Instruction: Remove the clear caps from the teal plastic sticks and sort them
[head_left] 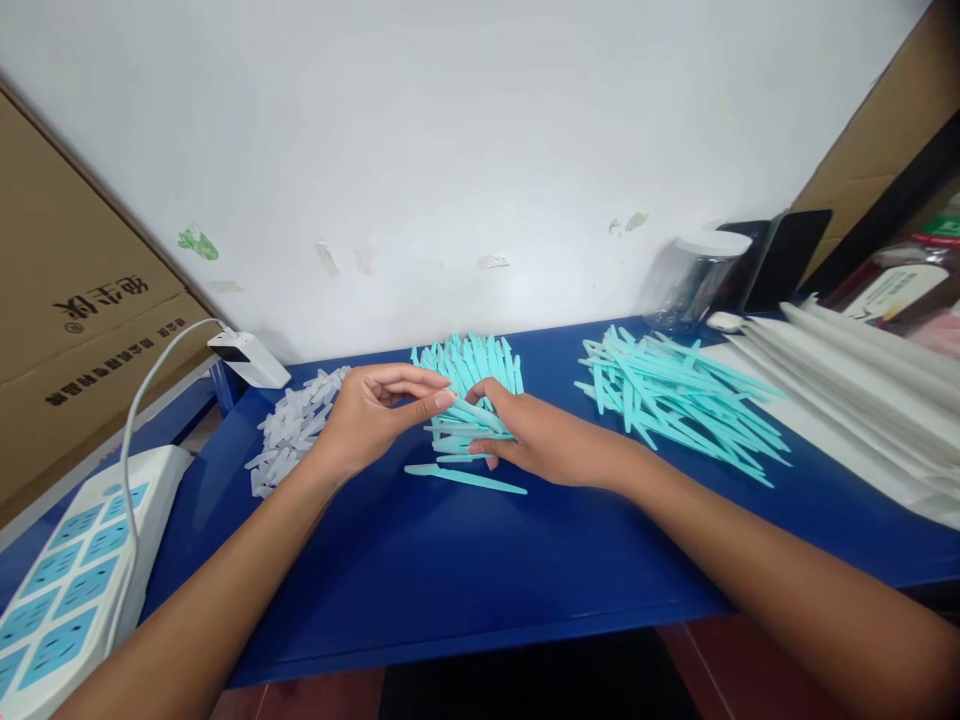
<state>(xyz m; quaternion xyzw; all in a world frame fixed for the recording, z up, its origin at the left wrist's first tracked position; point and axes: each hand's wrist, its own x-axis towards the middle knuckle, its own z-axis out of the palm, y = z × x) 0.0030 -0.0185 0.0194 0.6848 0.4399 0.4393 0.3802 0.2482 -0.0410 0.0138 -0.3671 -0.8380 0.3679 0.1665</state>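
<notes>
I see slim, tapered turquoise plastic sticks [486,418], count unclear, held over the near side of the neat central turquoise pile [469,358] by my right hand [544,435]. My left hand [375,412] narrows at their end; I can't tell whether it grips. Left of that pile lie small, whitish translucent plastic pieces [294,425].

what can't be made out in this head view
Head view, hidden: how many turquoise pieces the right hand holds; its fingers cover them.
Head view, hidden: whether the left hand grips or merely touches a tip; fingertips cover it.
Head view, cut off: the power strip, by the left edge.
Head view, blurred: the bottle label.
</notes>
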